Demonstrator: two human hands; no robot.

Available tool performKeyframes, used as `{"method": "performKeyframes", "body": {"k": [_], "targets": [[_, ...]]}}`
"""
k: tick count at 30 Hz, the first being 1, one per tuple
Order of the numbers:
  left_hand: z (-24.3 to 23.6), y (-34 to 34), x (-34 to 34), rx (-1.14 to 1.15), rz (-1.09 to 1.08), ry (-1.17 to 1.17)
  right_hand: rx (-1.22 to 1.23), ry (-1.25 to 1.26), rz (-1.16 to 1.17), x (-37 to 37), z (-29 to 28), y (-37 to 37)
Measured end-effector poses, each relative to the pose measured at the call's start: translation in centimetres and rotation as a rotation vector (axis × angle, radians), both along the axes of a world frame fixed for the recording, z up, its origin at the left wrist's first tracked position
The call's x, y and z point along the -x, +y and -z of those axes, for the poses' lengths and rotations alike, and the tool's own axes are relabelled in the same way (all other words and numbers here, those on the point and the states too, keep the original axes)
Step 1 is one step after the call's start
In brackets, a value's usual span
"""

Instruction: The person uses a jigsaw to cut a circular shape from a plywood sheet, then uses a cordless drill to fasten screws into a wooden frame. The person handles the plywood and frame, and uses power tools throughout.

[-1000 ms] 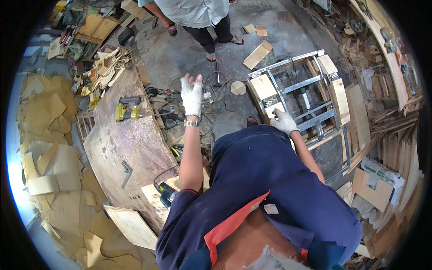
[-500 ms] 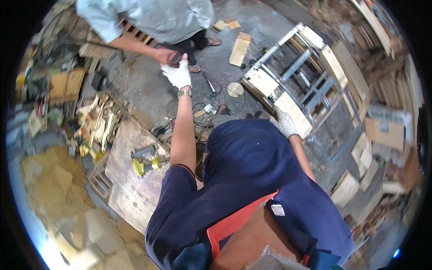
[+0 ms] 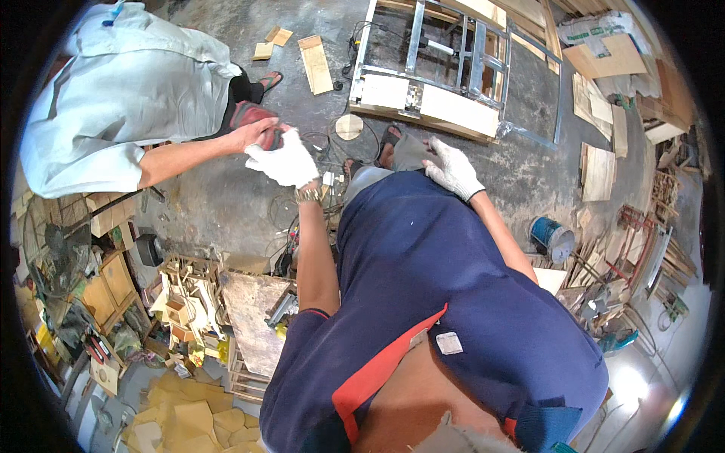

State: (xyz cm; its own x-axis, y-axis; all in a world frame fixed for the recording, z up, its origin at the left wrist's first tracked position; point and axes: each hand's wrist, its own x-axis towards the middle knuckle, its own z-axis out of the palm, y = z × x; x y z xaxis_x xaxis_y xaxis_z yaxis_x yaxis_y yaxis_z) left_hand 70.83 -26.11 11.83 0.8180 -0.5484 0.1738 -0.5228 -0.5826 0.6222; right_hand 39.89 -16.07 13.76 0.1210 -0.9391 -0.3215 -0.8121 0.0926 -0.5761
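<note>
My left hand point(image 3: 285, 160), in a white glove with a watch at the wrist, reaches forward and closes on a red-and-black object point(image 3: 266, 133), perhaps a hand power tool. A co-worker's bare hand point(image 3: 255, 136) grips the same object from the left, so much of its shape is hidden. My right hand point(image 3: 453, 169), also gloved, holds nothing. Its fingers are partly spread beside my grey trouser leg point(image 3: 408, 153). Beyond it, apart from the hand, lies a frame of metal bars and pale boards point(image 3: 459, 109).
Cables point(image 3: 283, 215) and a round wooden disc point(image 3: 349, 127) lie on the floor ahead. Left of me stand a worn worktable point(image 3: 253, 321) and a heap of wood offcuts point(image 3: 189, 298). A blue bucket point(image 3: 553, 238) and loose boards point(image 3: 596, 172) are at the right.
My right hand has come off the board of the metal frame and moved to beside my leg. My left hand and the co-worker's still meet at the red-and-black object. The view has turned.
</note>
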Motion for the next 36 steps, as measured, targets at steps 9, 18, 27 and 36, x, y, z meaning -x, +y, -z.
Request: {"method": "performKeyframes", "body": {"k": [9, 18, 27, 36], "targets": [[-8.0, 1.2, 9.3, 0.079, 1.386, 0.374, 0.351, 0.045, -0.418, -0.4, -4.3, -8.3], [-9.5, -4.7, 17.4, -0.193, 2.074, 0.433, -0.035, -0.490, 0.035, 7.5, 1.2, -3.6], [-8.5, -7.0, 19.2, -0.318, 1.744, 0.443, 0.024, -0.147, 0.547, 10.7, 0.8, -5.7], [-9.1, -8.8, 19.3, -0.280, 1.630, 0.387, 0.334, -1.367, 0.677, 12.7, 4.9, -7.7]]}}
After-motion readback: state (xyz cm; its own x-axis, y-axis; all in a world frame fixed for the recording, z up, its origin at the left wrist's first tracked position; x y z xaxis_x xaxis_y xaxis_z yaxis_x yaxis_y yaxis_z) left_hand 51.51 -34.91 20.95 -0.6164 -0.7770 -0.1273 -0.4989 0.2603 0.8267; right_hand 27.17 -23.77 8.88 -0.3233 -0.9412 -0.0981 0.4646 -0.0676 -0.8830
